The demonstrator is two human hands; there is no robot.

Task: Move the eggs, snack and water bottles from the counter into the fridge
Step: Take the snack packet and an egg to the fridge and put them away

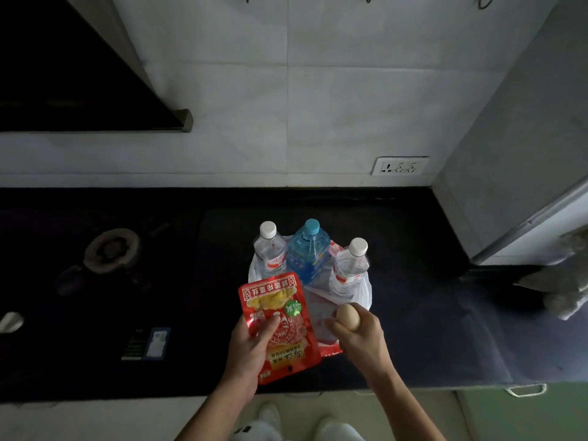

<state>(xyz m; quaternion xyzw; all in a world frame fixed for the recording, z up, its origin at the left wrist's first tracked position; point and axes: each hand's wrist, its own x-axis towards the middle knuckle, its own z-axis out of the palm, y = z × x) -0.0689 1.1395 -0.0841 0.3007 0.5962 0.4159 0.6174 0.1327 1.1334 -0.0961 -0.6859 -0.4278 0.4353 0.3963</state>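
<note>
1. Above the dark counter (445,329), left hand (251,348) pinches the red foil snack pouch (276,326) by its edge, ready to carry.
2. Right hand (359,337) cradles one tan egg (348,316) in curled fingers, likely guarding against cracks.
3. At 12 o'clock, three clear plastic water bottles (307,249) stand on the white bag (366,291), awaiting transfer.

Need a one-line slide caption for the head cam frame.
Left hand holds red snack packet, right hand an egg; three water bottles stand on the dark counter.

water bottles (310,253): 3 | snack packet (276,323): 1 | egg (348,316): 1 | plastic bag (362,289): 1
</note>
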